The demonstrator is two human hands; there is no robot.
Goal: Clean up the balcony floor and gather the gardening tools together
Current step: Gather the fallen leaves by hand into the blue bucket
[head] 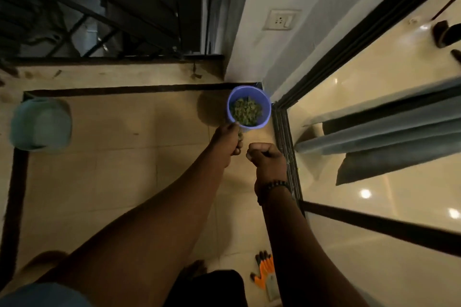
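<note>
- Nearest the camera, both bare forearms are reaching out over the balcony floor [104,177], and an orange-and-black glove [265,272] is lying on the tiles by the right elbow, near the door track [287,147].
- Left hand [228,141] is hovering just short of the near rim of the blue bucket [266,104], fingers curled round what looks like a pinch of green scraps (too small to be sure).
- Right hand [265,156] is sitting just right of the left one and a little nearer, balled into a fist; whether anything is inside it, I cannot tell.
- Bucket is standing in the far right corner, already holding green clippings [246,111], directly ahead of the hands.
- Left hand is the closer one, so the drop seems to be its job.
- Teal pot [41,124] is waiting well off to the left.
</note>
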